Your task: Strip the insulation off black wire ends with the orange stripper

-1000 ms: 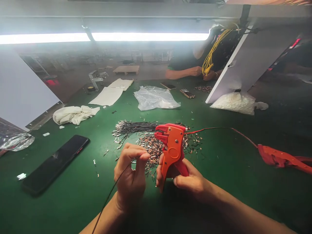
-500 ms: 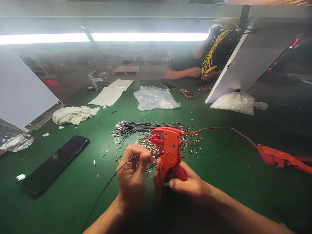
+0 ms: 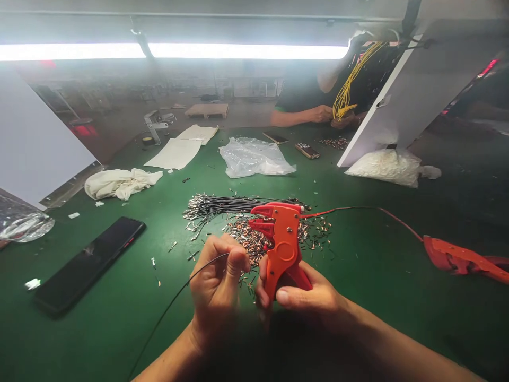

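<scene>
Beside left hand (image 3: 218,276) pinching wire (image 3: 186,285), stripper (image 3: 284,252) gripped in right hand (image 3: 316,298) has edged away; wire apparently outside its jaws.

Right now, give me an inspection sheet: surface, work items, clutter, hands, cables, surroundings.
Surface: green table, strewn with scraps, thickest mid-table.
Work items: stripper held up; wire; black bundle lying beyond the scraps.
Clutter: phone, cloth, papers, clear plastic.
Hands: left hand pinches the wire; right hand grips the stripper.
Cables: thin cord between the stripper area and red tool.
Surroundings: lamp lit; co-worker's hand at yellow wires.
</scene>
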The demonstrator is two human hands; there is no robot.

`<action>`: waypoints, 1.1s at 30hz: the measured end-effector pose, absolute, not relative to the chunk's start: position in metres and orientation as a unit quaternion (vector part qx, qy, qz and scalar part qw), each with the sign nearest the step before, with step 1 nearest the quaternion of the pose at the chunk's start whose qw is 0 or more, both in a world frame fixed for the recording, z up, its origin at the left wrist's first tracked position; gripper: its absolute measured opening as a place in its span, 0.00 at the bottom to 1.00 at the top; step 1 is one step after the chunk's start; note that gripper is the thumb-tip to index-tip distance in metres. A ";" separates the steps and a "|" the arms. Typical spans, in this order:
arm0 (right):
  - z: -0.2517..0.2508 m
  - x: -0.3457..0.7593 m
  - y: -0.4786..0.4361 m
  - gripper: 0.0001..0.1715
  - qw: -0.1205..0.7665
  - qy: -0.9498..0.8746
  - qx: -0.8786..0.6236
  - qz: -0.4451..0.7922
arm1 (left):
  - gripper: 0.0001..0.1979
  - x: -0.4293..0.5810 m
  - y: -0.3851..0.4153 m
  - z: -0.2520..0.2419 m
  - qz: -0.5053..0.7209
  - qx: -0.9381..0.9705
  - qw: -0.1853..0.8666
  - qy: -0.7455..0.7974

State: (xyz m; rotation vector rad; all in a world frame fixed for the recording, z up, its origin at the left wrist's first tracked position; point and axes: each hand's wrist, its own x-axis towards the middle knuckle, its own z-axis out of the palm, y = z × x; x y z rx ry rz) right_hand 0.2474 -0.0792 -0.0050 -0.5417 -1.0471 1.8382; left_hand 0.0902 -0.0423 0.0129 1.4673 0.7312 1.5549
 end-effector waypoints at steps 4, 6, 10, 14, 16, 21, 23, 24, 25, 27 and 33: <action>-0.004 0.247 -0.079 0.16 0.471 -0.409 -0.206 0.754 | 0.08 0.087 -0.041 0.012 0.627 0.617 0.391 0.271; -0.003 0.248 -0.079 0.16 0.465 -0.415 -0.201 0.755 | 0.07 0.087 -0.040 0.010 0.624 0.627 0.381 0.267; -0.003 0.248 -0.079 0.15 0.462 -0.417 -0.198 0.757 | 0.07 0.088 -0.040 0.009 0.620 0.635 0.376 0.267; -0.003 0.248 -0.079 0.14 0.474 -0.403 -0.216 0.753 | 0.08 0.088 -0.040 0.009 0.626 0.629 0.371 0.273; -0.003 0.249 -0.079 0.13 0.477 -0.400 -0.218 0.752 | 0.08 0.087 -0.040 0.009 0.625 0.632 0.368 0.275; -0.003 0.250 -0.080 0.12 0.475 -0.401 -0.217 0.753 | 0.08 0.086 -0.041 0.007 0.615 0.639 0.369 0.276; -0.003 0.250 -0.080 0.12 0.476 -0.397 -0.219 0.754 | 0.08 0.085 -0.042 0.006 0.610 0.642 0.373 0.277; -0.004 0.251 -0.080 0.12 0.478 -0.395 -0.220 0.753 | 0.08 0.085 -0.042 0.005 0.607 0.645 0.376 0.274; -0.004 0.251 -0.080 0.11 0.482 -0.391 -0.220 0.753 | 0.07 0.085 -0.042 0.005 0.605 0.647 0.378 0.269; -0.003 0.252 -0.080 0.11 0.486 -0.389 -0.220 0.751 | 0.07 0.085 -0.043 0.005 0.600 0.654 0.382 0.257; -0.003 0.252 -0.078 0.11 0.488 -0.399 -0.223 0.744 | 0.07 0.084 -0.042 0.006 0.594 0.667 0.372 0.251</action>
